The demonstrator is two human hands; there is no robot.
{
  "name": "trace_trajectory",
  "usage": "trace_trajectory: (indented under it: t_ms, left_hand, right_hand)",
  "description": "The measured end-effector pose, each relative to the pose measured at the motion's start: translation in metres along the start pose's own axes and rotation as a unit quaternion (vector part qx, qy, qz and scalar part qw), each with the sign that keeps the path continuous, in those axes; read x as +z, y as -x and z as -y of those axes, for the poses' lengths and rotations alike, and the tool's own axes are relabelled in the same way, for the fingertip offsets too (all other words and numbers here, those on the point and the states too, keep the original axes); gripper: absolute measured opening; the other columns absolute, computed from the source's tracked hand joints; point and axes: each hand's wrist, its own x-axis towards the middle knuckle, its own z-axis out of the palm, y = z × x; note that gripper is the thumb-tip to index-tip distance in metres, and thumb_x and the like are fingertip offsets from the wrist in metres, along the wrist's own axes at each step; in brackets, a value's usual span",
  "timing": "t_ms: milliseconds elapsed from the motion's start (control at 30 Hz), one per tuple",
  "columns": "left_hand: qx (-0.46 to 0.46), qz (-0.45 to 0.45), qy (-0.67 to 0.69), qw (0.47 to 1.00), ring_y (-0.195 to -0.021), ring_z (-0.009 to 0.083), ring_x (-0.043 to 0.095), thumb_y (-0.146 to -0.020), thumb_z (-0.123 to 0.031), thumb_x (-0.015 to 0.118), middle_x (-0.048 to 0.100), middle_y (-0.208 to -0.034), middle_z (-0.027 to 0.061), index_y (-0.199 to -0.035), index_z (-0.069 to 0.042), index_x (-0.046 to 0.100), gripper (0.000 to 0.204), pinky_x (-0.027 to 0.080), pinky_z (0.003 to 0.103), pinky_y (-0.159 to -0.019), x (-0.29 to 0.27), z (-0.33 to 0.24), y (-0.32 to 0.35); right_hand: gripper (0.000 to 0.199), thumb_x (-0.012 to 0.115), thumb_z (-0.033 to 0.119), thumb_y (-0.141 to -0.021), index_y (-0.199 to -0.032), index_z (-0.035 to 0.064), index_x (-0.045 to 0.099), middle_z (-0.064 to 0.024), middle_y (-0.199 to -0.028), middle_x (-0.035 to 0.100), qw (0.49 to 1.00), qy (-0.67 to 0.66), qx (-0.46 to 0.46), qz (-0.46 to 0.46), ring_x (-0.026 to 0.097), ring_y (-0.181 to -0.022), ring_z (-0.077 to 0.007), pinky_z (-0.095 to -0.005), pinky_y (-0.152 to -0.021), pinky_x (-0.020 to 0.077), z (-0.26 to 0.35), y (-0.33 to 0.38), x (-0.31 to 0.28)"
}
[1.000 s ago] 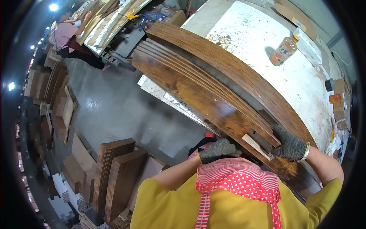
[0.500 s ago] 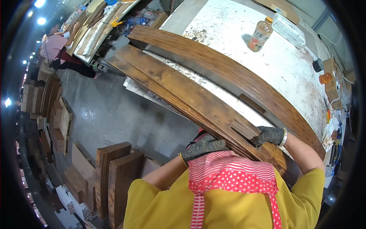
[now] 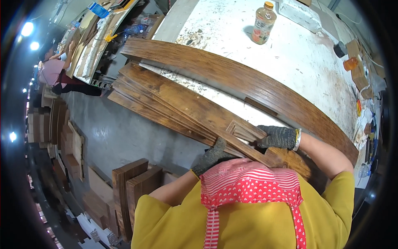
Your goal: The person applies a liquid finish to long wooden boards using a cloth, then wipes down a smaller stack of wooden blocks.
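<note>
Several long brown wooden planks (image 3: 170,93) lie stacked and fanned out along the near edge of the table, slanting from far left toward my body. Gloved in dark grey, my left hand (image 3: 213,157) is closed on the near edge of the lower planks. My right hand (image 3: 280,137), in a matching glove, grips the near end of the stack, where several short narrow wooden strips (image 3: 244,132) lie on the top plank. Its fingertips are partly hidden. Beyond the stack runs a thick brown board (image 3: 232,72), with a pale gap between.
On the white worktable (image 3: 306,79) stand a drink bottle (image 3: 264,25) and a white wrapped block (image 3: 300,16). Thick wooden boards (image 3: 128,178) stand on the floor at lower left. A co-worker (image 3: 54,72) is at another bench, far left.
The planks have spread apart into a wider fan at their far end. Both hands have shifted slightly left with the stack, and the whole view has shifted too.
</note>
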Motion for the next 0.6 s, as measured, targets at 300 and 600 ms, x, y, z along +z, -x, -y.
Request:
trace_trajectory:
  t_ms: [300,600]
  left_hand:
    - [-0.048,-0.02,-0.058,0.997,-0.138,0.0262,0.043,-0.104,-0.06,0.036,0.036,-0.154,0.0201,-0.157,-0.001,0.02,0.08,0.041,0.036,-0.114,-0.008,-0.009,-0.026]
    - [-0.157,0.064,0.177,0.97,-0.121,0.0345,0.059,-0.099,-0.05,0.059,0.058,-0.138,0.0209,-0.147,-0.001,0.043,0.07,0.047,0.043,-0.106,-0.022,-0.017,-0.024]
  right_hand:
    - [0.051,0.065,0.029,-0.094,-0.13,-0.0052,0.052,-0.0246,-0.104,0.066,0.782,0.571,-0.128,-0.216,0.064,-0.101,-0.0394,-0.0464,-0.088,0.0529,0.033,0.006,0.016]
    - [0.038,0.072,0.024,-0.082,-0.11,0.0007,0.064,-0.0229,-0.109,0.064,0.791,0.513,-0.218,-0.254,0.065,-0.1,-0.0371,-0.0452,-0.082,0.0549,0.024,0.035,0.011]
